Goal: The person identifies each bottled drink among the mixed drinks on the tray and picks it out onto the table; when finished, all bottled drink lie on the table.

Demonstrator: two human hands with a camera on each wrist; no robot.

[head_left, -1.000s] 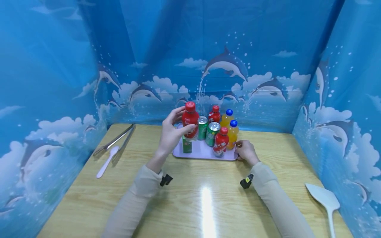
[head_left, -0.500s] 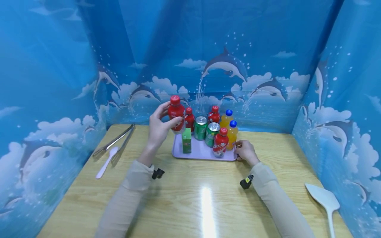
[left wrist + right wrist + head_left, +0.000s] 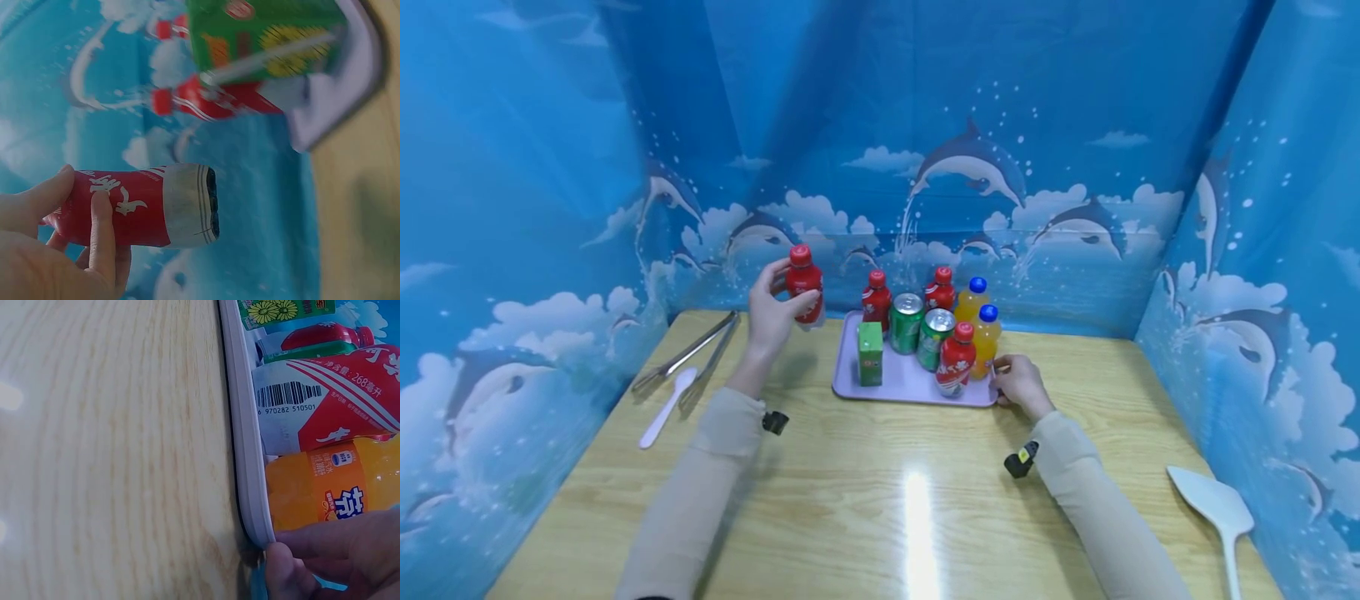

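My left hand (image 3: 769, 321) grips a red drink bottle (image 3: 805, 287) in the air, left of the lilac tray (image 3: 902, 392). The left wrist view shows fingers and thumb around this red bottle (image 3: 134, 209), its base pointing away from the palm. At the tray's front right corner, my right hand (image 3: 1021, 385) pinches the rim, thumb outside in the right wrist view. On the tray stand a green carton (image 3: 871, 358), two green cans (image 3: 936, 337), more red bottles (image 3: 956, 362) and two orange drink bottles (image 3: 987, 342) with blue caps.
Metal tongs (image 3: 696, 343) and a pale spoon (image 3: 668, 410) lie at the left of the wooden table (image 3: 850, 483). A white spatula (image 3: 1219, 504) is at the right front. Blue dolphin curtains (image 3: 865, 125) enclose the back and sides.
My left hand has carried the red bottle leftward, off from over the tray to beyond its left edge. The right hand and the tray have stayed in place.
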